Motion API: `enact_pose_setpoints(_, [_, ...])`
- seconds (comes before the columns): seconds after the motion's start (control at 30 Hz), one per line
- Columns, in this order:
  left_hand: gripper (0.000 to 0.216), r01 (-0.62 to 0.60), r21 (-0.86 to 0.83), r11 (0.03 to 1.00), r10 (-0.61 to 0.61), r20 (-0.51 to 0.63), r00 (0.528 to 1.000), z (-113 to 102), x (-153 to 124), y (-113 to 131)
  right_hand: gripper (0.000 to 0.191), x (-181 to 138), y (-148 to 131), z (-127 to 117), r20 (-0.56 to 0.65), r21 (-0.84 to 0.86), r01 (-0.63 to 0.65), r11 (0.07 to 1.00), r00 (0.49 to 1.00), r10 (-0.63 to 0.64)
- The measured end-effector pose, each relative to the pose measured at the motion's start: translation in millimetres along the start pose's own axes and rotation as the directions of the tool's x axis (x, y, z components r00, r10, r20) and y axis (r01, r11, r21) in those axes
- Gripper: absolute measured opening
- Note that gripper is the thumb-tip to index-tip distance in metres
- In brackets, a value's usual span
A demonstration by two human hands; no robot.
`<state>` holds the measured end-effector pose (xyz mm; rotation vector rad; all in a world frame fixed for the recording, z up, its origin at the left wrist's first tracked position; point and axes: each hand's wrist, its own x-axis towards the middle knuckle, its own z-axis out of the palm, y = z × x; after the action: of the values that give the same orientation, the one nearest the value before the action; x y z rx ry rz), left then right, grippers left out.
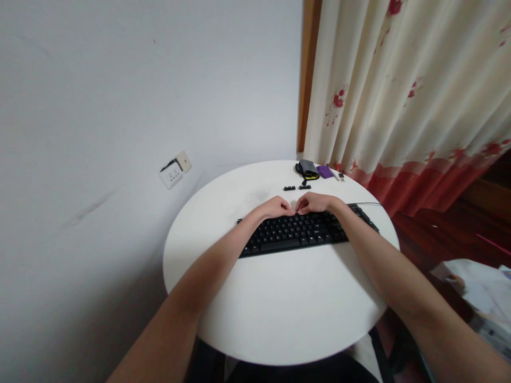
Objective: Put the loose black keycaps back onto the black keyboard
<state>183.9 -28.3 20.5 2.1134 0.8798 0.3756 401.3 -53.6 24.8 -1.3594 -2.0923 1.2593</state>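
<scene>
A black keyboard [297,234] lies across the middle of a round white table [279,308]. My left hand [274,207] and my right hand [317,202] rest on its far edge, fingertips curled down and meeting at the top row of keys. Both hands are closed in a pinch; whatever they grip is hidden under the fingers. Several small black loose keycaps [297,187] lie on the table just beyond the hands.
At the table's far edge sit a grey pouch [307,168], a purple flat object [324,171] and a tiny item [341,175]. A wall socket [174,171] is on the white wall left. A flowered curtain [399,96] hangs right; clutter [475,292] lies lower right.
</scene>
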Motion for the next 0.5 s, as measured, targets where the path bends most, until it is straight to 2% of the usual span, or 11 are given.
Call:
enact_pose_setpoints(0.1, [0.029, -0.007, 0.002, 1.0, 0.007, 0.008, 1.0, 0.9, -2.8, -1.2, 0.03, 0.1, 1.2, 0.6, 0.014, 0.019, 0.005, 1.0, 1.0, -0.006])
enact_pose_setpoints(0.2, [0.03, -0.074, 0.026, 0.997, 0.074, 0.001, 0.997, 2.5, -7.9, -0.8, 0.032, -2.7, 1.6, 0.3, 0.012, 0.022, 0.017, 1.0, 1.0, -0.017])
enact_pose_setpoints(0.37, [0.039, -0.218, 0.245, 0.945, 0.231, -0.027, 0.973, 8.3, -13.2, 2.1, 0.039, -9.7, 5.0, -2.8, 0.004, 0.013, 0.073, 0.997, 0.997, -0.073])
enact_pose_setpoints(0.5, [0.041, -0.204, 0.317, 0.926, 0.222, -0.02, 0.975, 11.2, -12.3, 2.8, 0.04, -9.6, 7.4, -3.3, -0.013, -0.016, 0.07, 0.997, 0.997, -0.071])
